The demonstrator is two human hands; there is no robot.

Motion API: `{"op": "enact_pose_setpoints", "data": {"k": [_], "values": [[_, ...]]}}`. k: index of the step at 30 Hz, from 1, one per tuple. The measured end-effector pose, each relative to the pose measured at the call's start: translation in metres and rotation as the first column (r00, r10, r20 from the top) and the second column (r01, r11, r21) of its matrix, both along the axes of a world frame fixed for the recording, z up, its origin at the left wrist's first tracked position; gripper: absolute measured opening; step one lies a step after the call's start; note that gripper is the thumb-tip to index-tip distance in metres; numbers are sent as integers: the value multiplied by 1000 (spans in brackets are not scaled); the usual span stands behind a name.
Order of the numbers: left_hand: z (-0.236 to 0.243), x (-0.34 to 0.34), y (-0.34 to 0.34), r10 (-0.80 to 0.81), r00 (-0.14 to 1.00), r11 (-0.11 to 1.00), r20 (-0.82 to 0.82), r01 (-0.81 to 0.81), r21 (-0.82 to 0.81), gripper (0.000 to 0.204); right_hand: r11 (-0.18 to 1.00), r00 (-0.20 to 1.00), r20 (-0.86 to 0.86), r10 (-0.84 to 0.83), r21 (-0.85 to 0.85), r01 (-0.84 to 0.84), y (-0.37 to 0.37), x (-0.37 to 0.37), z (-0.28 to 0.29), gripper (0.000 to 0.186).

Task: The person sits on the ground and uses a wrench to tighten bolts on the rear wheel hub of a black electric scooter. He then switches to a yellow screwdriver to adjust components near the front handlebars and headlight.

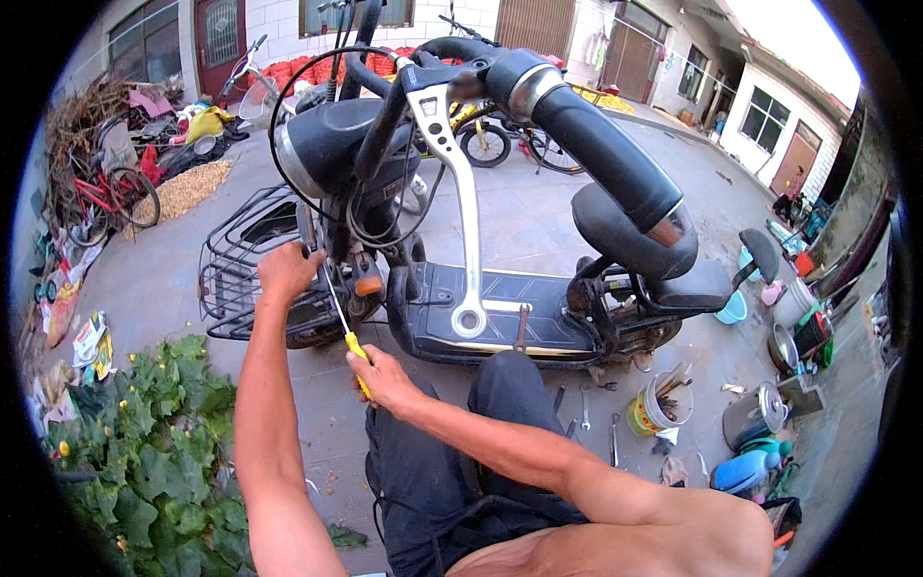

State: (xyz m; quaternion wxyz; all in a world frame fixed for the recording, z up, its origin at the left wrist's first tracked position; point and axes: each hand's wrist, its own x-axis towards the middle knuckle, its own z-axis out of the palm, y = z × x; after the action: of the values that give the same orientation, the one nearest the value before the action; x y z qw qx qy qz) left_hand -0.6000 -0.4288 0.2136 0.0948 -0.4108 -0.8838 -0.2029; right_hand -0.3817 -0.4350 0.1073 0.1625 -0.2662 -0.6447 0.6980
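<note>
A black electric scooter (447,288) stands across in front of me, its silver brake lever (467,212) and black handlebar grip (611,144) looming close. My right hand (385,378) is closed around the yellow handle of a screwdriver (354,344). Its metal shaft slants up and left to the scooter's front end, beside an orange reflector (367,286); the tip is hard to make out. My left hand (286,272) is at the front end near the black wire basket (231,274), fingers closed near the shaft's upper end. What they grip is hidden. A wrench (522,327) lies on the footboard.
Wrenches (586,409) lie on the paving right of my knees, beside a bucket (661,409) of tools. A lidded metal pot (755,415) and basins stand farther right. Leafy plants (154,462) grow at the lower left. Bicycles (111,202) and a grain pile (183,197) are behind.
</note>
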Motion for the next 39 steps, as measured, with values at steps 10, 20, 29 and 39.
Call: {"op": "enact_pose_setpoints", "data": {"k": [10,20,29,39], "values": [[3,34,-13,-34,984,895,-176,108,433,40,979,996,64,-61,201,48,11,46,8,41],[143,165,-26,-64,715,451,-697,643,619,66,968,966,161,-203,180,174,20,137,-16,40],[230,175,-10,-328,428,617,-842,772,153,63,923,923,207,-326,281,263,27,183,-63,41],[243,173,-13,-496,382,570,-780,821,39,59,957,954,197,-225,227,179,21,196,-62,45]]}}
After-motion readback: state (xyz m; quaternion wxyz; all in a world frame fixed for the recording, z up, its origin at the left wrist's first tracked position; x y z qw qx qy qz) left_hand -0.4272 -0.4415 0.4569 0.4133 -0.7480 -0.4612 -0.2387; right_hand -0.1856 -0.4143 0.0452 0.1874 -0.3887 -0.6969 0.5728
